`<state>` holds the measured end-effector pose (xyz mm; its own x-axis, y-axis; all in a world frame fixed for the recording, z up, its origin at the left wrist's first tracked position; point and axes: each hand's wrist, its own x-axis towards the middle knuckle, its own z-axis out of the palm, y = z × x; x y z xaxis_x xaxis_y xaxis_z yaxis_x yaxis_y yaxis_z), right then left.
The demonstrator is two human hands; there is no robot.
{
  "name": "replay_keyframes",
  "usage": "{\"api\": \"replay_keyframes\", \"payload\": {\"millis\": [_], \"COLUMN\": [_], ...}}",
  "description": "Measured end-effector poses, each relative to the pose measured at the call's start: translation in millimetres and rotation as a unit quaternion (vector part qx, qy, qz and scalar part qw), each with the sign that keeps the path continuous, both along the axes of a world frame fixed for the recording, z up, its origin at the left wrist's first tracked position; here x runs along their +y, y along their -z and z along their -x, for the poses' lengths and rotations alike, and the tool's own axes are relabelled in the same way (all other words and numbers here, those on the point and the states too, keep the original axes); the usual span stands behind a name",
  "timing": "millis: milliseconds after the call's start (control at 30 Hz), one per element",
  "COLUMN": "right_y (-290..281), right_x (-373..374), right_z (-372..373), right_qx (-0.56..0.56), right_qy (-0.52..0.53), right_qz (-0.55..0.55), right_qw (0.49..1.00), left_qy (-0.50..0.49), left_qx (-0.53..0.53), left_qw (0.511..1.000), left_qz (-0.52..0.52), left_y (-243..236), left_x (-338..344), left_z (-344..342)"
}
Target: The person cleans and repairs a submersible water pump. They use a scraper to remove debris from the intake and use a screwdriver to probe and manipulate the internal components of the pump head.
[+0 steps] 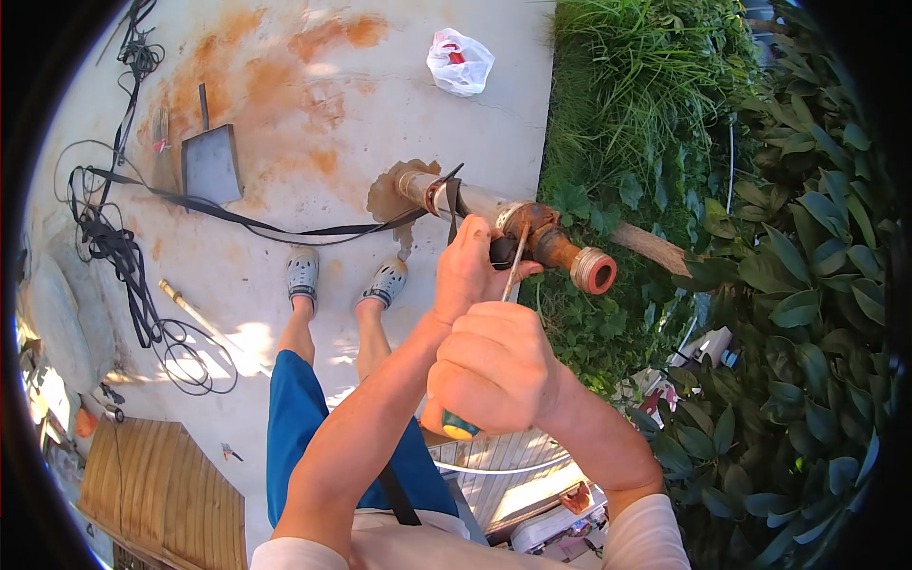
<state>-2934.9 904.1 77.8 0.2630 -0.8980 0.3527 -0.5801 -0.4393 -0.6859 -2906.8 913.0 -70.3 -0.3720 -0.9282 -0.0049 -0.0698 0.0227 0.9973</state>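
A long metal cylinder (482, 202) lies slantwise ahead of me, ending in a rusty fitting (540, 233) with a threaded open outlet (593, 270). My right hand (499, 366) is closed in a fist around a screwdriver (460, 427) with a green and yellow handle. Its thin shaft slants up to the rusty fitting, where the tip appears to touch. Close against the cylinder's near side, my left hand (464, 274) is closed on a black strap (454, 204). Part of the strap passes over the cylinder; what lies under my left fingers is partly hidden.
A dark wet patch (388, 193) spreads under the cylinder's far end. Black cable and flat hose (112, 237) lie tangled at left, near a dustpan (211, 163). A white plastic bag (460, 63) stands farther off. Grass (646, 76) and leafy bushes (807, 247) border the right.
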Motion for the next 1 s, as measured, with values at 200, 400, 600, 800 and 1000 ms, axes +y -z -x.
{"api": "replay_keyframes", "payload": {"millis": [200,400,600,800,1000], "right_y": [9,6,4,2,3], "right_x": [-5,-5,-7,-10,-9], "right_z": [-2,-4,-8,-1,12], "right_qx": [-0.023,-0.030,-0.041,-0.065,-0.050], "right_qy": [-0.007,0.015,0.016,0.011,-0.004], "right_qz": [0.011,0.022,0.024,0.001,0.015], "right_qw": [1.000,0.999,0.999,0.998,0.999], "left_qy": [-0.015,0.001,0.006,-0.032,0.003], "left_qx": [0.010,0.039,0.071,0.046,0.036], "left_qw": [0.999,0.999,0.996,0.998,0.999], "left_qz": [0.035,-0.025,-0.056,-0.018,-0.020], "left_y": [-1,-8,-17,-2,-4], "left_x": [-5,-9,-10,-5,-7], "left_z": [2,2,-1,7,-1]}}
